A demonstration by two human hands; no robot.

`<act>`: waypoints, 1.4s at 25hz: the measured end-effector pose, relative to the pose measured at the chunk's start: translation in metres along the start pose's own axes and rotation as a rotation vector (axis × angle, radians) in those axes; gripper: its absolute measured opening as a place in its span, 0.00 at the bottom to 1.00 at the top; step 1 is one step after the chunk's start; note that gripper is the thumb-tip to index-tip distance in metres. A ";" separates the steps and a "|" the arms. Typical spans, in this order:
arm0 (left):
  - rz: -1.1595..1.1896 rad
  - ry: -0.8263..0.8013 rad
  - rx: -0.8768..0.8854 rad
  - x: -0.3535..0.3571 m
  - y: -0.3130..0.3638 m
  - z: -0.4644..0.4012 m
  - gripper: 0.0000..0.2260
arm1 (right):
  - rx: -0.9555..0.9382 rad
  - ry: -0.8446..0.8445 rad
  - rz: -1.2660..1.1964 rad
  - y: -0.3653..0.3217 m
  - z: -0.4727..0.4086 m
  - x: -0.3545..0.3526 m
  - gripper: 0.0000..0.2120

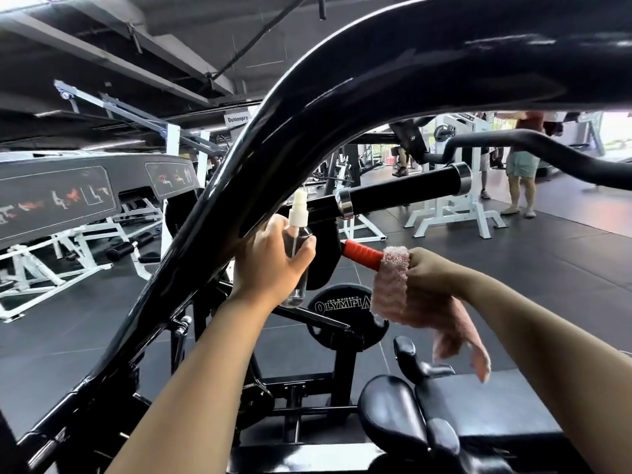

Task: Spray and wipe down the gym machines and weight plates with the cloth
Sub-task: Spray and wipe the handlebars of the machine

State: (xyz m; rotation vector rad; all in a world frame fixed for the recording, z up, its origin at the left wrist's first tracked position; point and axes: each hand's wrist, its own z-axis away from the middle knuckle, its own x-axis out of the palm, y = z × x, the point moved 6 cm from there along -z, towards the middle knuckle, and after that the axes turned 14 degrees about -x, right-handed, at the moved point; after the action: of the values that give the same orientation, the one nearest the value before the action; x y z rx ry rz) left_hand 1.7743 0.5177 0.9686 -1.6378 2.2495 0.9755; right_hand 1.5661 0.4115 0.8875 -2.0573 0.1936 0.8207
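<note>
My left hand (273,258) grips a clear spray bottle (297,248) with a white nozzle, held upright beside the thick black curved frame (280,138) of a gym machine. My right hand (432,271) holds a pink cloth (393,285) wrapped around the end of a red handle grip (362,253); the cloth's loose end hangs down to the right. Below the hands is a black weight plate (342,306) lettered OLYMPIA. A black bar sleeve (403,191) with chrome collars juts out above the red grip.
Black padded seat parts (403,408) lie at the lower right. White racks (455,213) stand on the dark rubber floor behind. Another black machine with a pictogram panel (58,200) fills the left. People (521,165) stand at the far right.
</note>
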 end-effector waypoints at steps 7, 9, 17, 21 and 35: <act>0.006 0.001 -0.004 0.003 -0.002 -0.001 0.19 | 0.034 0.563 -0.128 0.011 0.020 -0.006 0.18; 0.007 -0.003 -0.015 0.005 -0.004 -0.002 0.20 | 0.083 0.820 -0.216 0.018 0.030 -0.003 0.18; -0.005 0.006 -0.017 0.005 -0.004 -0.004 0.19 | 0.366 0.952 -0.562 0.085 0.089 0.026 0.10; -0.004 -0.008 -0.030 0.007 -0.003 -0.005 0.15 | 0.346 0.800 -0.497 0.087 0.104 0.012 0.05; -0.022 -0.016 -0.049 0.004 0.001 -0.007 0.12 | 0.193 0.671 -0.041 0.020 0.066 -0.012 0.03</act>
State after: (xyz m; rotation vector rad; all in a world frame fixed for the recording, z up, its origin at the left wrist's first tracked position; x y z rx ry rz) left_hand 1.7729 0.5105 0.9718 -1.6656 2.2091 1.0425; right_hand 1.5168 0.4491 0.8560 -2.0725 0.5712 0.0542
